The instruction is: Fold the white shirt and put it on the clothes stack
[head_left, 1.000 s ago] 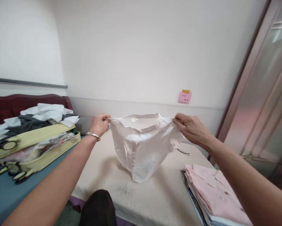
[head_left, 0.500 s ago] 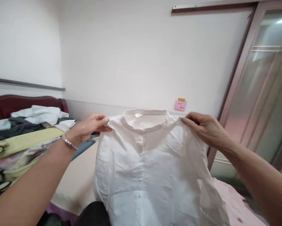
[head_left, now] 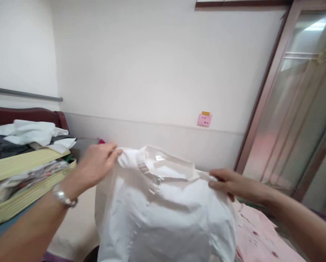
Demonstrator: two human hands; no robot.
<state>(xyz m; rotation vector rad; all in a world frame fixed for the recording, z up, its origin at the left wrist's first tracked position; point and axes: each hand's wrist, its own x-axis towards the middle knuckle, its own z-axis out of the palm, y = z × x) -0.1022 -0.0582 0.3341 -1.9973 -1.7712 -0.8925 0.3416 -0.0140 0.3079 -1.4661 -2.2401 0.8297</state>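
Note:
A white button-front shirt (head_left: 170, 207) with a narrow band collar hangs in front of me, its collar opening towards the top and its body billowing and blurred. My left hand (head_left: 99, 160), with a silver bracelet on the wrist, pinches the shoulder at the left. The opposite shoulder is pinched between the thumb and fingers of my right hand (head_left: 224, 182), which is lower than the left. The shirt's lower end runs out of the picture.
Clothes (head_left: 34, 133) lie heaped over a yellow case (head_left: 29, 165) at the left, by a dark red headboard (head_left: 26, 116). Pink fabric (head_left: 258, 233) lies at the right on the bed. A pink note (head_left: 204, 119) is stuck to the wall; a sliding glass door (head_left: 296, 120) stands at the right.
Both hands and the shirt have moved down, the right hand more than the left. The shirt now tilts and billows. My view has shifted slightly to the right.

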